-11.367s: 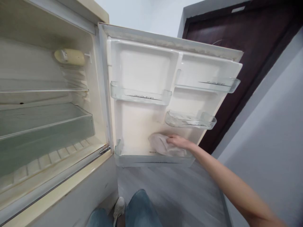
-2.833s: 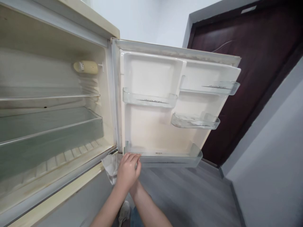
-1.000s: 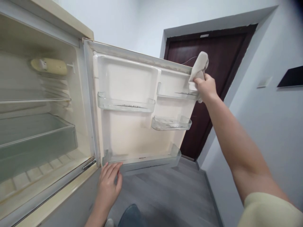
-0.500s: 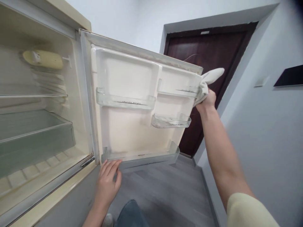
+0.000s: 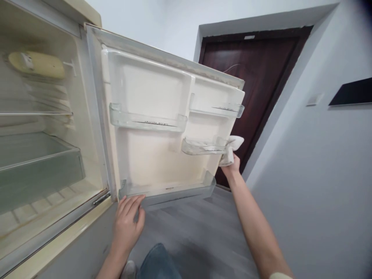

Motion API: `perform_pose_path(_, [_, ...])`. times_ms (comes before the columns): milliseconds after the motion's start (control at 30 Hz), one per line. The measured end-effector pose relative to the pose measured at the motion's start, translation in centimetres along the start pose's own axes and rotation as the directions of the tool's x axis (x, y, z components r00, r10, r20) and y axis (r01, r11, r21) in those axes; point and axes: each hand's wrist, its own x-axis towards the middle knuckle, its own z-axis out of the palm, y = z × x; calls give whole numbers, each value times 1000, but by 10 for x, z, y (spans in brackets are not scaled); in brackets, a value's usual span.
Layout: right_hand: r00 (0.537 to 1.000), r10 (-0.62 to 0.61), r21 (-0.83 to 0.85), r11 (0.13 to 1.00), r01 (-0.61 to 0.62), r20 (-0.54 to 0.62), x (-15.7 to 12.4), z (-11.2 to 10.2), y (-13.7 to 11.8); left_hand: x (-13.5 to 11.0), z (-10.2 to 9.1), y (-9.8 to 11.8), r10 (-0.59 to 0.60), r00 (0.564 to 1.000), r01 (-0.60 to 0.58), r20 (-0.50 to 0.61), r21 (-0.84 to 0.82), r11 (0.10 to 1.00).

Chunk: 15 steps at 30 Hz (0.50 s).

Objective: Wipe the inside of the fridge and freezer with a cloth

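The right hand [image 5: 232,166] clamps a crumpled white cloth [image 5: 231,149] against the plastic door [image 5: 157,155] edge, while the left hand [image 5: 127,223], fingers together, flattens under its clear bottom bin [image 5: 174,190].

The cloth [image 5: 231,148] is off-white and bunched into a crumpled wad. It is pressed against the free vertical edge of the door [image 5: 151,155], level with the middle bin [image 5: 203,146]. The door is cream inside and stands swung wide open. It carries four clear plastic bins: two upper, one middle, one along the bottom.
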Motion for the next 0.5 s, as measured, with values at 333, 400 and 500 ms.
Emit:
perform_pose_path(333, [938, 286, -154, 935, -318, -198, -52, -109, 61, 2, 5, 3, -28, 999, 28, -30, -12, 1000])
perform_pose_path(400, [915, 348, -172, 907, -384, -206, -66, -127, 68, 2, 5, 4, -31, 999, 31, -39, -11, 999])
perform_pose_path(500, [867, 455, -183, 852, -490, -204, -91, -155, 78, 2, 1, 3, -37, 999, 37, -27, -12, 999])
